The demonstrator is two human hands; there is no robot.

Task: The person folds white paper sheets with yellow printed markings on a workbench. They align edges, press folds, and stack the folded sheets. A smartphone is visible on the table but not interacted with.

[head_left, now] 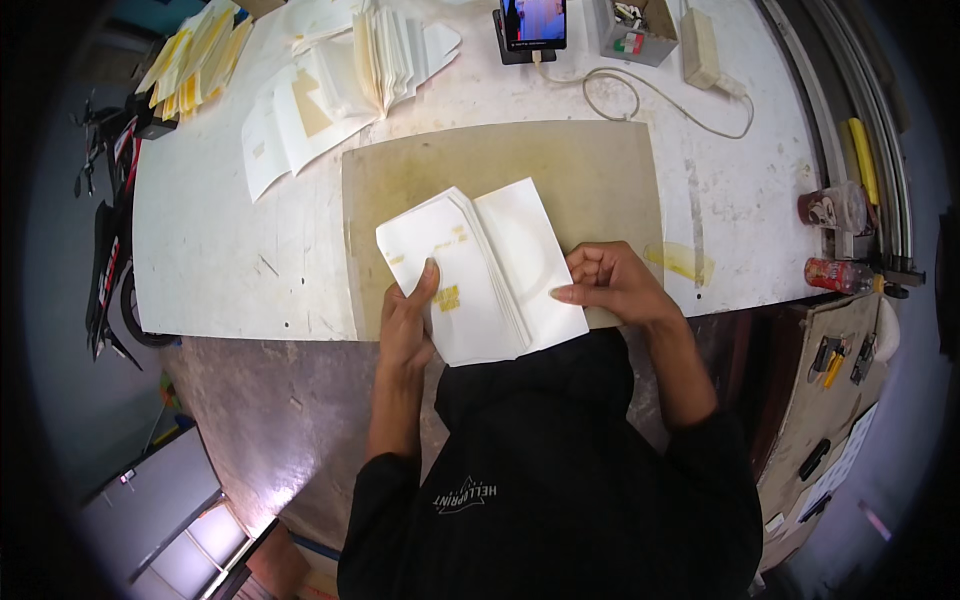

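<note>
A thick stack of folded white paper sheets (415,235) with small yellow printed patches lies open like a booklet, over the near edge of a brownish board (500,150). My left hand (403,325) grips the stack at its left side, thumb on top and the other fingers mostly hidden. To the right of the fold, a blank white leaf (528,235) spreads out flat. Its right edge is pinched between the thumb and curled fingers of my right hand (612,285).
More white folded sheets (385,65) lie at the back of the white table (220,250), with yellow-and-white sheets (200,55) at far left. Behind are a phone (535,25), a grey box (655,40) and a power strip (699,50). A cup (830,208) and bottle (836,274) stand right.
</note>
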